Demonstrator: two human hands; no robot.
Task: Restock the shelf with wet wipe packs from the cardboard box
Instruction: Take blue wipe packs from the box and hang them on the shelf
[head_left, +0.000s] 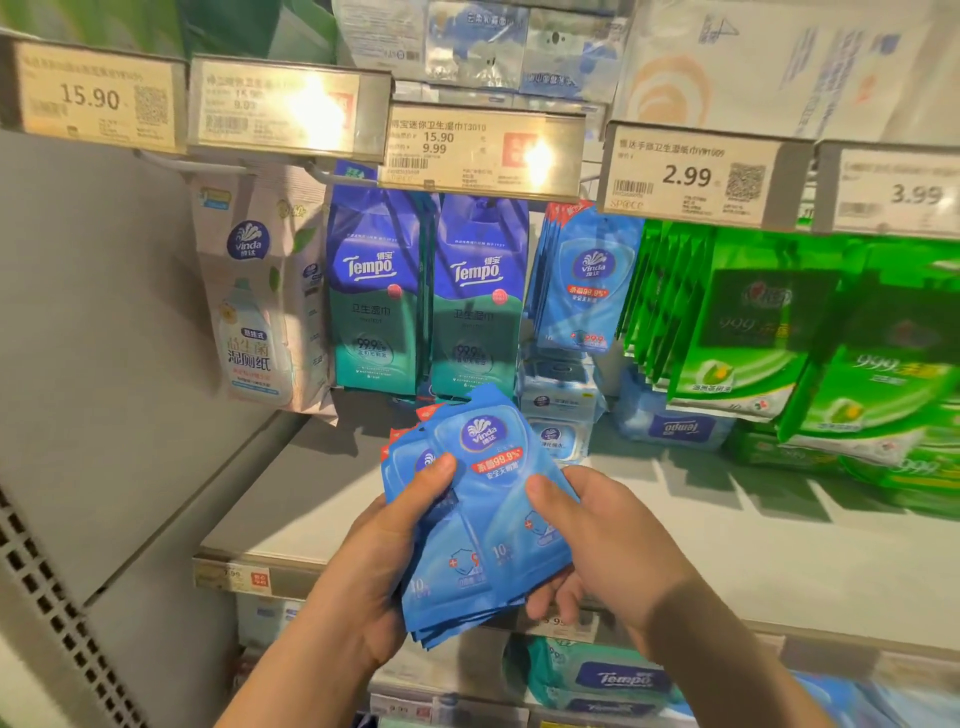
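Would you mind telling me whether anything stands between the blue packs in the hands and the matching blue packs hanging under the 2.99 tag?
Nothing visible does. Both hands, left hand and right hand, hold the stack of blue packs in front of the shelf, and the hanging blue packs lie up and right across open space.

A pale shelf (332, 499) runs across the middle of the view, with price tags (234, 578) clipped to its front edge. Toward the back, a small stack of white-and-blue wipe tubs (558, 410) stands on it. Just right of them lies a blue Tempo pack (675, 428), its label upside down. Further right, green packs (883, 467) lie piled on the shelf. The left part of the board is bare and partly in shadow.
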